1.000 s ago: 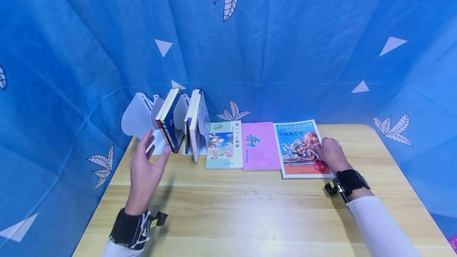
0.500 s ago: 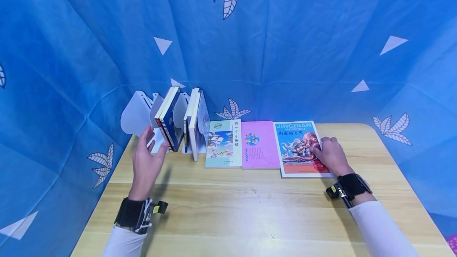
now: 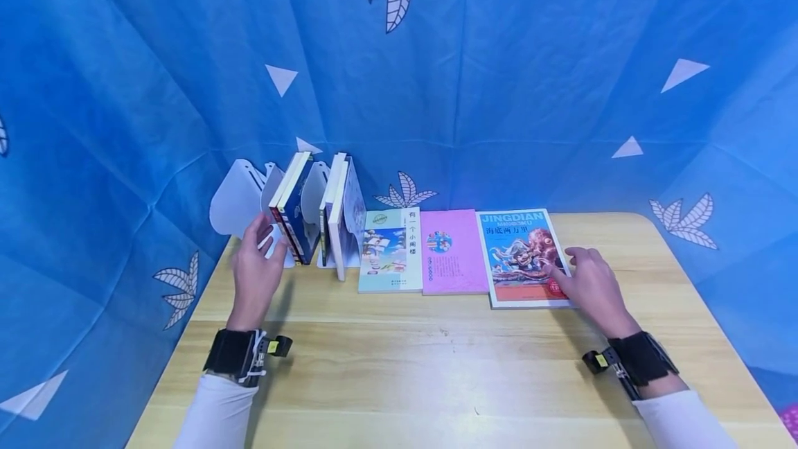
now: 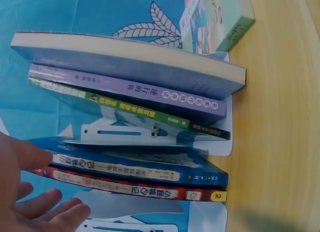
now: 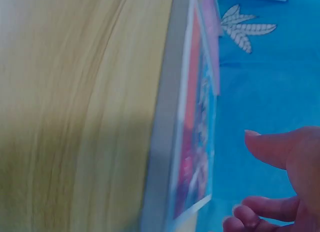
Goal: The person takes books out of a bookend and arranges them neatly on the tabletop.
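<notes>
My left hand (image 3: 257, 272) is at the front of two upright books, a blue-spined book (image 4: 150, 167) and a red-spined book (image 4: 135, 184). In the left wrist view its thumb overlaps the blue spine, while the parted fingers lie on the red book's other side. My right hand (image 3: 595, 289) hovers by the right edge of a flat book (image 3: 524, 255) with an octopus cover. Its thumb overlaps the cover in the head view; in the right wrist view thumb and fingers stand apart from the book, with nothing between them.
White metal bookends (image 3: 237, 199) stand at the table's back left, with more upright books (image 3: 339, 220) between them. A pink book (image 3: 455, 251) and a pale green book (image 3: 391, 251) lie flat beside the octopus book. Blue cloth (image 3: 530, 89) hangs behind the wooden table (image 3: 436, 366).
My right hand has let go of the octopus book's right edge and drawn back to the right. My left hand has edged forward at the upright books.
</notes>
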Tool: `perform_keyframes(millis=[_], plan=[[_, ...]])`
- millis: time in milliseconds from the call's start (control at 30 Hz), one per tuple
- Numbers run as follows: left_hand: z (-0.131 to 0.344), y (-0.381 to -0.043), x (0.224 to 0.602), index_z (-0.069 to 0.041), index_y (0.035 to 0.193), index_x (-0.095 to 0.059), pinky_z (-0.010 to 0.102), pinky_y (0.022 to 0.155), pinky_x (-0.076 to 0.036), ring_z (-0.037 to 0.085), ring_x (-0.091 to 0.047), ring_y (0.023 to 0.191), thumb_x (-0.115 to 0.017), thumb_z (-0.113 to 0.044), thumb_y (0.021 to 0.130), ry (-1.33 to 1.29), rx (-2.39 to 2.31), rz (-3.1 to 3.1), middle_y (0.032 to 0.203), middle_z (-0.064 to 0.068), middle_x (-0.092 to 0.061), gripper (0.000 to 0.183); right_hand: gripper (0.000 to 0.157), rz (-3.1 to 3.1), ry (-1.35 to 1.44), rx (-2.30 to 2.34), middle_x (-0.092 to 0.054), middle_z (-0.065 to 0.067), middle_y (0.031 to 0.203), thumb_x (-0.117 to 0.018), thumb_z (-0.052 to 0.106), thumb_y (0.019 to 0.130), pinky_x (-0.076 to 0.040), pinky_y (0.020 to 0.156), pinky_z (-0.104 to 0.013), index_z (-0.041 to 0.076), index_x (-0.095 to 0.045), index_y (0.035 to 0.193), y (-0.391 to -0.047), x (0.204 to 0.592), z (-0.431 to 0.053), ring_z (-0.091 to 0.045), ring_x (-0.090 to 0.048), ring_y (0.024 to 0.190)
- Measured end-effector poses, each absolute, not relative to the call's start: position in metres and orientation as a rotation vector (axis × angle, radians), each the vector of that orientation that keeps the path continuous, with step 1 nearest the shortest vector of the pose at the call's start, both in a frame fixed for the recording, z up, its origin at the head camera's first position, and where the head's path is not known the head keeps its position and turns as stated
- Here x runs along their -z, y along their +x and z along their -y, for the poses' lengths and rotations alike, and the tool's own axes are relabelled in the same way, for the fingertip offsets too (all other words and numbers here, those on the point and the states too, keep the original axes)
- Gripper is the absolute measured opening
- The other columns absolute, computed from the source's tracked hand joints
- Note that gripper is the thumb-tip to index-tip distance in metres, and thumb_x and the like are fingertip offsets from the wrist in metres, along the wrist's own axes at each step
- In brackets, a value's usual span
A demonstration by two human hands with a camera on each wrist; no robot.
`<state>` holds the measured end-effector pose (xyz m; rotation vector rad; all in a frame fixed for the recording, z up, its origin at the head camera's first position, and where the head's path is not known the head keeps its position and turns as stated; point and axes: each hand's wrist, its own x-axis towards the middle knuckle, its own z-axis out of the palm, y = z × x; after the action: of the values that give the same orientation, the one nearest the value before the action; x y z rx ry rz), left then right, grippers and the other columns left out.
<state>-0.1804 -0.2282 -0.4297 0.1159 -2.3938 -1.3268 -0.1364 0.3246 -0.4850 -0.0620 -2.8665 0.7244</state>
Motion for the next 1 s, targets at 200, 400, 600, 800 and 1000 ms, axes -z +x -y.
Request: perform_keyframes(millis=[200, 400, 600, 800, 1000], plan=[[0.229, -0.189, 0.439, -0.006, 0.157, -0.04, 0.046, 0.117, -0.048, 0.034, -0.054, 0.143, -0.06, -0.008, 0.102, 0.105, 1.316, 2.374, 0.155, 0.02, -0.054, 0.059, 0.06, 2.82, -0.03, -0.739, -0.064, -0.033, 0.108, -0.076, 0.029, 0.094, -0.054, 0.071, -0.055, -0.015, -0.059, 0.132, -0.116, 0.475, -0.318, -0.041, -0.064, 0.089], [0.231, -0.195, 0.442, -0.007, 0.157, -0.042, 0.048, 0.114, -0.051, 0.037, -0.058, 0.139, -0.06, -0.005, 0.102, 0.095, 1.278, 2.376, 0.151, 0.024, -0.056, 0.058, 0.059, 2.818, -0.007, -0.755, -0.064, -0.026, 0.1, -0.079, 0.033, 0.093, -0.048, 0.059, -0.033, -0.01, -0.063, 0.129, -0.097, 0.473, -0.31, -0.026, -0.06, 0.076], [0.234, -0.201, 0.442, -0.005, 0.156, -0.042, 0.05, 0.112, -0.052, 0.041, -0.059, 0.136, -0.059, -0.001, 0.101, 0.084, 1.245, 2.38, 0.149, 0.027, -0.057, 0.058, 0.058, 2.814, -0.005, -0.77, -0.064, -0.023, 0.101, -0.08, 0.034, 0.091, -0.046, 0.061, -0.03, -0.007, -0.064, 0.13, -0.087, 0.467, -0.303, -0.023, -0.061, 0.076], [0.235, -0.204, 0.445, 0.001, 0.152, -0.045, 0.051, 0.107, -0.055, 0.045, -0.063, 0.13, -0.06, 0.004, 0.099, 0.045, 1.244, 2.359, 0.144, 0.03, -0.059, 0.055, 0.06, 2.808, -0.007, -0.76, -0.064, -0.024, 0.104, -0.08, 0.036, 0.091, -0.05, 0.063, -0.034, -0.007, -0.064, 0.129, -0.078, 0.463, -0.299, -0.028, -0.064, 0.081], [0.237, -0.206, 0.444, 0.0, 0.152, -0.046, 0.052, 0.107, -0.055, 0.045, -0.063, 0.13, -0.061, 0.003, 0.099, 0.021, 1.19, 2.361, 0.144, 0.03, -0.06, 0.055, 0.062, 2.838, -0.024, -0.78, -0.064, -0.024, 0.107, -0.08, 0.04, 0.091, -0.054, 0.065, -0.038, -0.007, -0.064, 0.129, -0.069, 0.463, -0.292, -0.03, -0.064, 0.085]])
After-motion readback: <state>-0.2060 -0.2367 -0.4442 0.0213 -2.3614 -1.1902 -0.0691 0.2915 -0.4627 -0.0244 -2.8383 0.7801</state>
